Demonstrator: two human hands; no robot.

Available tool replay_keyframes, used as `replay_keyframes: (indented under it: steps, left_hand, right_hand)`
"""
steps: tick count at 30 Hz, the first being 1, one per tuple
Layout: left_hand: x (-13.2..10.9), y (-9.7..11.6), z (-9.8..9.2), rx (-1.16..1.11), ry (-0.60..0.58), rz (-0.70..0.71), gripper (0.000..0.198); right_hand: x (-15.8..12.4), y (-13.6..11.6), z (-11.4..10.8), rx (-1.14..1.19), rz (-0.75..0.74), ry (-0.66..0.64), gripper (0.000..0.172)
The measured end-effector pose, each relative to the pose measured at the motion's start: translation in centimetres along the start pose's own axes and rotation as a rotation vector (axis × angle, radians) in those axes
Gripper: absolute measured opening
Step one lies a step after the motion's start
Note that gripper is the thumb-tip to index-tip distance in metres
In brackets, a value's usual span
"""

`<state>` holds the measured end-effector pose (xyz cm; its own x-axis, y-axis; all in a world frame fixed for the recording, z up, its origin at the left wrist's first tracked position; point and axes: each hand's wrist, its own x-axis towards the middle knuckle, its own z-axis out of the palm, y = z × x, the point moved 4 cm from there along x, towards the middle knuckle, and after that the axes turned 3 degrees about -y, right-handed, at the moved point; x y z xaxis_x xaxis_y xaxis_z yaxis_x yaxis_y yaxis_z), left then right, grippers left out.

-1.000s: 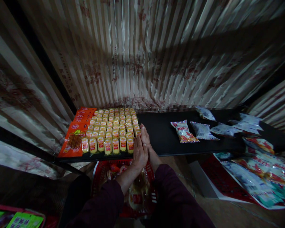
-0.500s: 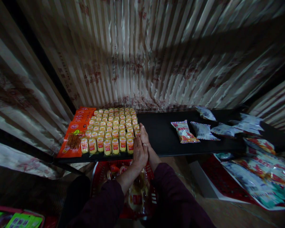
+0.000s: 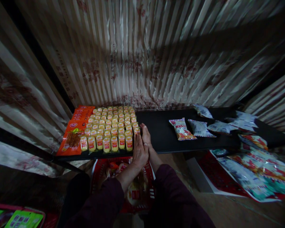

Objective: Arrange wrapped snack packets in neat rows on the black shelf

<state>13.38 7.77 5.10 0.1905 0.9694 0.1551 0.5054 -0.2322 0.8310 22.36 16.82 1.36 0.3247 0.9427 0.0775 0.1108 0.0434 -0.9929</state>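
Observation:
Small yellow wrapped cakes [image 3: 114,144] with red-and-white labels stand upright in several tight rows on a black shelf [image 3: 156,136]. My left hand [image 3: 140,153] lies along the right side of the front cakes, its fingers stretched forward. Just beyond it, my right hand [image 3: 146,136] is held edgewise with straight fingers by the right end of the rows. The two hands touch near the thumbs. Neither appears to grip anything; the contact of the fingertips with the cakes is partly hidden.
Orange snack packets [image 3: 72,139] lie left of the cakes. White-and-red snack bags [image 3: 182,129] are scattered on the shelf's right side. Below stand a red basket [image 3: 96,169] of packaged food and a red-and-white box [image 3: 205,177] heaped with bags. A striped curtain [image 3: 133,57] hangs behind.
The view has shifted slightly, so the shelf goods sit a little higher and further left. Both hands keep nearly the same pose against the cakes' right side.

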Motion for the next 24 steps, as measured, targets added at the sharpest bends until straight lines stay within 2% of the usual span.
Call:
replay_keyframes:
  steps: [9,13,17,24]
  left_hand:
    - [-2.5,0.3,0.0,0.012,0.015,0.066,0.055]
    - [-3.9,0.0,-0.7,0.018,0.001,0.069,0.052]
    - [-5.6,-0.2,-1.7,0.004,-0.03,0.071,0.049]
    - [-8.5,-0.2,-2.5,-0.038,-0.131,0.024,0.039]
  right_hand:
    - [-2.8,-0.5,-1.1,0.039,-0.047,0.043,0.07]
    - [-4.6,-0.8,-1.1,-0.003,-0.058,0.057,0.061]
    - [-6.6,-1.1,-1.2,-0.083,-0.099,0.057,0.054]
    - [-10.1,-1.1,-1.8,-0.134,-0.109,0.091,0.053]
